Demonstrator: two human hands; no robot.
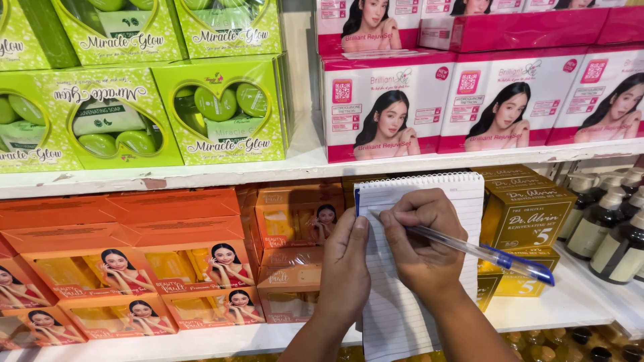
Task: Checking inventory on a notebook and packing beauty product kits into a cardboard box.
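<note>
From the head camera, a spiral-bound notepad of white lined paper [429,201] stands upright in front of the lower shelf, its wire coil along the top edge and its thin sheets hanging down past the white painted shelf board [201,342]. The left hand [345,268] grips the pad's left edge, fingers curled behind the paper and thumb pressed flat on the front. The right hand [422,245] is closed in a writing pinch around a clear plastic ballpoint pen with a blue cap end [469,251]; its tip touches the upper left part of the page, and the barrel slants down to the right.

On the upper shelf's left part, glossy lime-green cardboard boxes with heart-shaped windows [221,110] show oval green soaps and a white carton inside. To their right stand smooth pink-and-white cartons printed with a portrait [396,107]. On the lower shelf, orange cardboard boxes [161,261] are stacked at the left, gold cardboard boxes [523,214] sit just behind the pad, and dark bottles with white pump tops [610,228] crowd the right end.
</note>
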